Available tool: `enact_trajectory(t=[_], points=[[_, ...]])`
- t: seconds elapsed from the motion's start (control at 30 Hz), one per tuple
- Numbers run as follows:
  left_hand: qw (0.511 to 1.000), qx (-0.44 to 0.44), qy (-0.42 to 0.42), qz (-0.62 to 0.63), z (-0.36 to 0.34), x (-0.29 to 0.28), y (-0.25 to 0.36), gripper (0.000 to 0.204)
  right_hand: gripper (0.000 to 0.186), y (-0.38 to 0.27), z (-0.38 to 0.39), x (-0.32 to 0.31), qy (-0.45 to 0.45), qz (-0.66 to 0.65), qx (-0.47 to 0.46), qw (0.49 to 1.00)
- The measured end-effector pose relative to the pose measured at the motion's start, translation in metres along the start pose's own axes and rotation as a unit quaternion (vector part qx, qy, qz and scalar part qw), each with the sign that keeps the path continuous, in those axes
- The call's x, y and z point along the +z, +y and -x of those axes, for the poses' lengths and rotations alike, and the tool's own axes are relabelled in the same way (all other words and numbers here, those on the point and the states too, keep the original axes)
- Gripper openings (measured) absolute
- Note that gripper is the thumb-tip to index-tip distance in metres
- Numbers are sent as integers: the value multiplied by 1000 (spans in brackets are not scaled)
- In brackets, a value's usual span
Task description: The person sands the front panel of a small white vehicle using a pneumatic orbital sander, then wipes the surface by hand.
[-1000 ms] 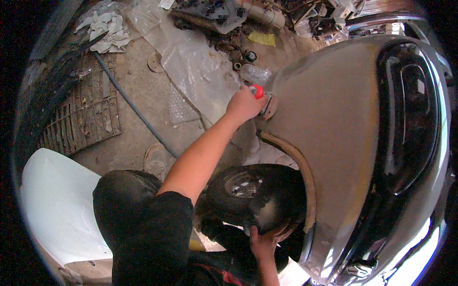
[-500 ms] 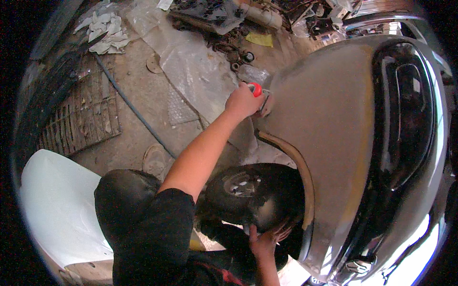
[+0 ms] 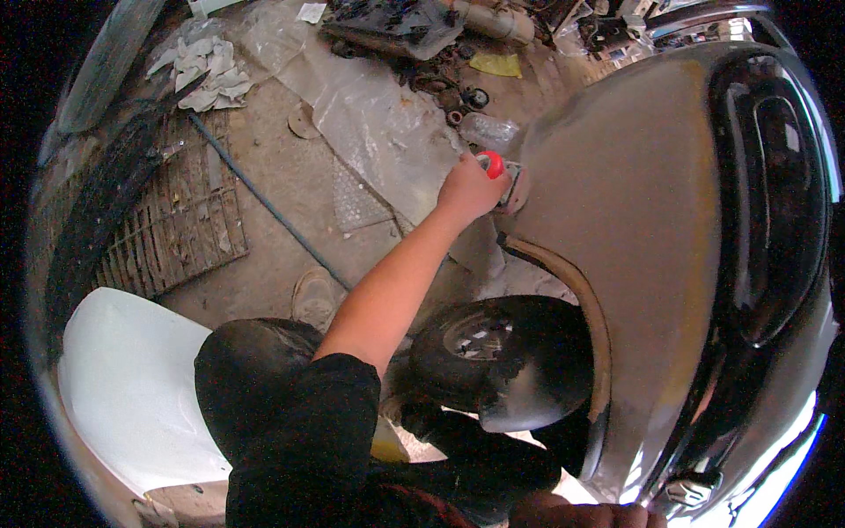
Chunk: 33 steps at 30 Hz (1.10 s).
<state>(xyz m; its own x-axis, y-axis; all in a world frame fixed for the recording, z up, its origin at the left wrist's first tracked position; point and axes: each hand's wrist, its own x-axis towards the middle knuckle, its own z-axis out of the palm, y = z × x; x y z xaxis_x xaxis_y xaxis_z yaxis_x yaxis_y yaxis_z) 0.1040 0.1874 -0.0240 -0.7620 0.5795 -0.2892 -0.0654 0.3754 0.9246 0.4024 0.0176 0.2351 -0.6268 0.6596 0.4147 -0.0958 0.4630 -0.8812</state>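
Note:
My left hand [image 3: 473, 189] is closed around a hand sanding block [image 3: 516, 188] with a round red knob [image 3: 491, 164]. The block's flat base lies against the edge of a dull grey car body panel [image 3: 625, 202], above the wheel arch. Low at the picture's bottom edge, my right hand [image 3: 585, 517] shows only in part, dark and cut off by the frame. Its grip cannot be made out. Under the curved arch trim [image 3: 576, 286] sits a black wheel [image 3: 466, 348], partly covered by a dark liner.
Glossy black bodywork [image 3: 761, 211] borders the grey panel on the right. A white panel [image 3: 132, 387] stands at the left. Plastic sheeting [image 3: 370, 114], a hose [image 3: 264, 202], a slatted grate [image 3: 176, 211], rags [image 3: 211, 70] and car parts [image 3: 392, 26] lie on the floor.
My right hand has moved from beside the wheel down to the bottom edge. The whole view has shifted slightly; my left hand still holds the sanding block at the panel's edge.

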Motion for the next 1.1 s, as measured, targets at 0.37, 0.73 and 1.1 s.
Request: enact_trajectory(t=[0.37, 0.73, 1.1], points=[[1000, 6, 3, 6, 0, 0, 0, 77, 28, 4, 1, -4, 31, 14, -19, 999], [1000, 25, -8, 18, 6, -4, 1, 77, 24, 4, 6, -9, 38, 37, -29, 998], [1000, 24, 1, 4, -1, -5, -2, 70, 20, 1, 7, -13, 49, 58, -36, 996]])
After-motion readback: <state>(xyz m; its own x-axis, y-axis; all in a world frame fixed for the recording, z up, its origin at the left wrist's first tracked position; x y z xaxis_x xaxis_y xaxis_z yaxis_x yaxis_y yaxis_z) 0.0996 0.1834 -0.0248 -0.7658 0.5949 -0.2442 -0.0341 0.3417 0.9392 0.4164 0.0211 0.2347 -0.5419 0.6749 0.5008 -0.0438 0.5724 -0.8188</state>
